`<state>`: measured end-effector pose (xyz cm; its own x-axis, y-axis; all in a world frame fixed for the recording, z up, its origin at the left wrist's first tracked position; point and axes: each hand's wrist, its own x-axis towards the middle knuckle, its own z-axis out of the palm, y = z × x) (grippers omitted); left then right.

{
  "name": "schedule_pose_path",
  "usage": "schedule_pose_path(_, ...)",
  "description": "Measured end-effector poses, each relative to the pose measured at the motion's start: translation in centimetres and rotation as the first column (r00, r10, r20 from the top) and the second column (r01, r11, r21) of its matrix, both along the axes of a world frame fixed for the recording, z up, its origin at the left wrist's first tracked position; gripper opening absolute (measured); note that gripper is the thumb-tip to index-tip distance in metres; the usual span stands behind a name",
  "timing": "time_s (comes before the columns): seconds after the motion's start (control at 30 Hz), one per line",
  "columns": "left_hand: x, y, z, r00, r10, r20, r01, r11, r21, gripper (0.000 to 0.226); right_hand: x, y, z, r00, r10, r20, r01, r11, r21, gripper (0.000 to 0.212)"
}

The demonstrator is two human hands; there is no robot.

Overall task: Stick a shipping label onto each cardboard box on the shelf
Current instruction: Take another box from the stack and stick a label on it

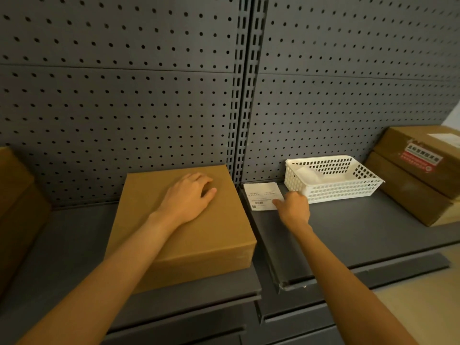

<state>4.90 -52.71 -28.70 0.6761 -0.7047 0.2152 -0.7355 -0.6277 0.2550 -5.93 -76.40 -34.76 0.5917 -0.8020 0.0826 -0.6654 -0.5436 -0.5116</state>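
Pinching the label with the right hand — lift its edge cleanly; left hand, spread flat, steadies the box.

The box is brown cardboard, smooth and dull. The shelf and the holey back wall are grey painted metal, not shiny. The basket is white plastic. The label is thin white paper.
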Motion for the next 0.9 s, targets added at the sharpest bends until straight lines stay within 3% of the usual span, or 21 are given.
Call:
schedule_pose_path(0.3,-0.1,0.1,0.1,1.000,-0.007,0.009,0.007,1.000,-0.015,0.044,-0.1,0.9,-0.3,0.971,-0.072,0.228,0.071,0.997,0.013,0.019)
schedule_pose_path(0.63,-0.3,0.0,0.3,1.000,-0.013,0.014,0.013,1.000,-0.024,0.044,-0.8,1.1,0.8,0.941,-0.075,0.329,0.085,0.996,-0.018,0.024)
schedule_pose_path(0.83,-0.5,0.1,0.6,1.000,-0.024,0.002,0.024,0.996,-0.087,0.041,-0.9,2.1,3.8,0.855,-0.010,0.518,0.021,1.000,-0.016,0.031)
schedule_pose_path(0.9,-0.4,0.2,0.7,0.999,-0.030,-0.014,0.027,0.987,-0.157,0.037,-0.7,2.8,5.3,0.804,-0.022,0.594,-0.007,0.999,0.046,0.024)
